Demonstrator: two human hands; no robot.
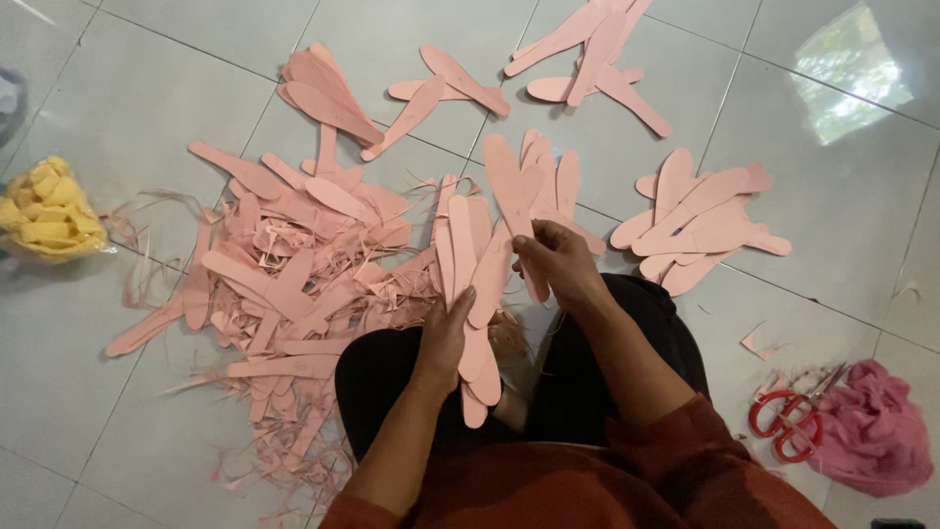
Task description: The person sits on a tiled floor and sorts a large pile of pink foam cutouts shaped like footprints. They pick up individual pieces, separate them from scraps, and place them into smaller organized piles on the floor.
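**Sorting pink cut-outs on the floor**

A person sits on the tiled floor (pixel 147 118) with dark trousers over the knees. The left hand (pixel 446 328) holds a bunch of pink strips (pixel 475 294), and its fingers are wrapped tight around them. The right hand (pixel 558 260) pinches one long pink strip (pixel 511 196), thumb and fingers pressed together on it. The strip stands upright, just above the bunch.

It looks like a good part of the work is done. Four neat piles lie farther out: one pile (pixel 700 220) to the right, one (pixel 328 88) at the upper left, a small one (pixel 446 88) beside it and one (pixel 592 49) at the top. Much is left too. A big messy heap (pixel 294 274) of strips and thin scraps lies to the left, touching the knee.

Red scissors (pixel 788 421) lie on the right beside a pink cloth (pixel 871 431). A bag of yellow bits (pixel 44 211) sits far left. Nothing blocks the hands, but the thin scraps are mixed in with the good strips.
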